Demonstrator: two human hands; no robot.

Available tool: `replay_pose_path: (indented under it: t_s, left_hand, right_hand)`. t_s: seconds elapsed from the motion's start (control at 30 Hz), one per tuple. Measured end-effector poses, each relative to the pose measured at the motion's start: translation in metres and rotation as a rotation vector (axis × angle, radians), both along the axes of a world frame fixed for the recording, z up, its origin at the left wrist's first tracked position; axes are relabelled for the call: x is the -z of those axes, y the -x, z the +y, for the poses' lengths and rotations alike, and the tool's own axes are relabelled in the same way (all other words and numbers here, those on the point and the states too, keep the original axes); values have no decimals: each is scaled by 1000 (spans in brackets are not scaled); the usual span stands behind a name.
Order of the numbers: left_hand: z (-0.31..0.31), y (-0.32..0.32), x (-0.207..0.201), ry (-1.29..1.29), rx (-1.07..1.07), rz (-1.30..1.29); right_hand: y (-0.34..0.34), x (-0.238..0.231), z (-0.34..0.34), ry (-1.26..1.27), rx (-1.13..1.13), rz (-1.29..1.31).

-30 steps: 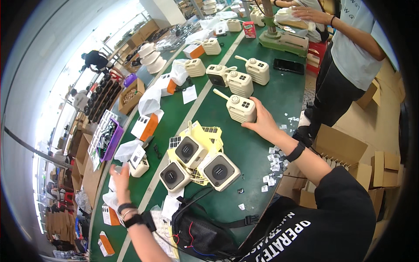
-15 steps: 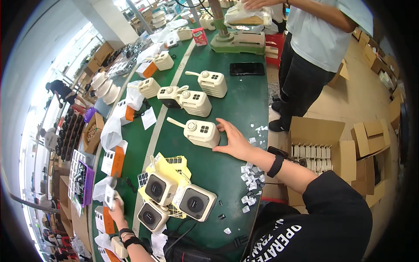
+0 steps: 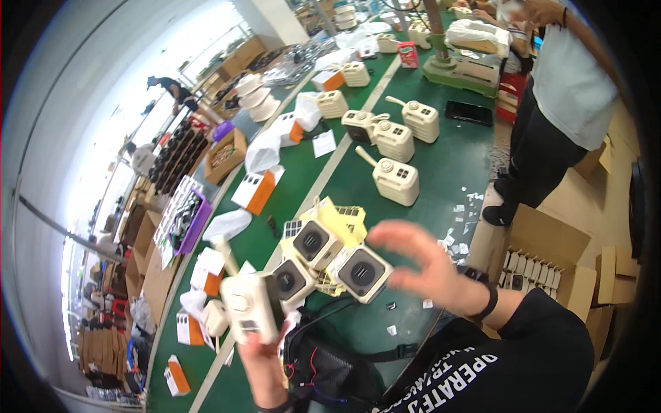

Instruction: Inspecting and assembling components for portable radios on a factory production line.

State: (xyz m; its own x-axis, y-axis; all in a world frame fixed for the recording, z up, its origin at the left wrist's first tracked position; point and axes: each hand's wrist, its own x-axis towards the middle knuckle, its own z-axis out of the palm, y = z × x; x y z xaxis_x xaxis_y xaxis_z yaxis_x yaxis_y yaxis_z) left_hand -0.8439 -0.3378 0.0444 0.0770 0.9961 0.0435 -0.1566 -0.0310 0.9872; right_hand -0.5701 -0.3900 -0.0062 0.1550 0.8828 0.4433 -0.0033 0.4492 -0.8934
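My left hand (image 3: 260, 361) grips a cream portable speaker (image 3: 246, 308) from below, its strap handle pointing up and its round knob facing up. Blur softens both. My right hand (image 3: 428, 274) hovers with thumb and fingers apart and nothing in it. It is nearest to a cream speaker with a dark square grille (image 3: 361, 273). Two more such speakers lie beside that one, an upper one (image 3: 317, 244) and a lower-left one (image 3: 290, 279), around yellow sheeting (image 3: 342, 219). Farther up the green table stands another cream speaker (image 3: 396, 180), upright with its strap out.
Several cream speakers stand at the far side, including one (image 3: 420, 120) near a black phone (image 3: 469, 113). Orange-and-white boxes (image 3: 253, 193) line the left. White scraps (image 3: 451, 244) lie along the right edge. A black bag (image 3: 330, 361) rests close to me. Another person (image 3: 571, 103) stands at right.
My left hand now holds a speaker; earlier it held a small white item by the boxes. My right hand has left the standing speaker and come nearer. The view has shifted left.
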Motion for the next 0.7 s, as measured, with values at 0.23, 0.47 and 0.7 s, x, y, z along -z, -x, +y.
replay_pose_path:
  t_s: [0.23, 0.47, 0.7]
  left_hand:
    - [-86, -35, 6, -558, -116, 702]
    - [-124, -4, -11, -190, 66, 59]
    - [-123, 29, 48, -68, 60, 172]
  right_hand:
    - [112, -27, -41, 219, -401, 401]
    - [68, -53, -36, 134, -682, -292]
    - [25, -30, -12, 92, -515, -275]
